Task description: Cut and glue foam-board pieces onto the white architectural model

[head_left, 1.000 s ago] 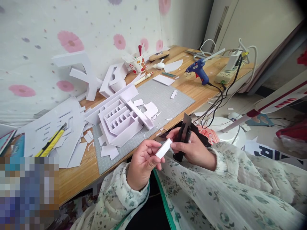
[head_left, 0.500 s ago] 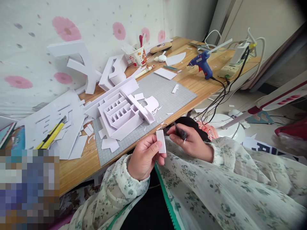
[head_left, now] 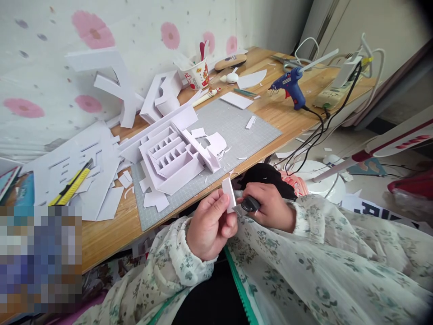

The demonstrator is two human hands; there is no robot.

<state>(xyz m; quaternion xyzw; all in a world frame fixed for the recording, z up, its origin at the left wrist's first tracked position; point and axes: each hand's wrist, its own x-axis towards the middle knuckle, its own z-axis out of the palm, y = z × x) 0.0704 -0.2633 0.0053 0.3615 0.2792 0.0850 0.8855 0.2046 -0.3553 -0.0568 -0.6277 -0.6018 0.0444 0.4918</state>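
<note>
A small white foam board strip (head_left: 228, 193) is pinched between the thumb and fingers of my left hand (head_left: 211, 221), held up off the table near its front edge. My right hand (head_left: 270, 205) is closed around a black-handled craft knife (head_left: 251, 204). Its thin grey blade (head_left: 239, 209) meets the lower right edge of the strip, though the exact contact is too small to tell. Beyond my hands, a white model of walls and small compartments (head_left: 176, 158) rests on the grey cutting mat (head_left: 250, 135).
A yellow cutter (head_left: 71, 184) lies on cut white sheets (head_left: 67, 158) at the left. Behind the mat stand a paper cup (head_left: 198, 76) and folded white pieces (head_left: 162, 97). A blue glue gun (head_left: 291, 88) with its cable is near a power strip (head_left: 329, 95) on the right.
My right hand has turned and moved in toward the left hand, bringing the knife blade to the strip's edge. The strip is tilted more on its side.
</note>
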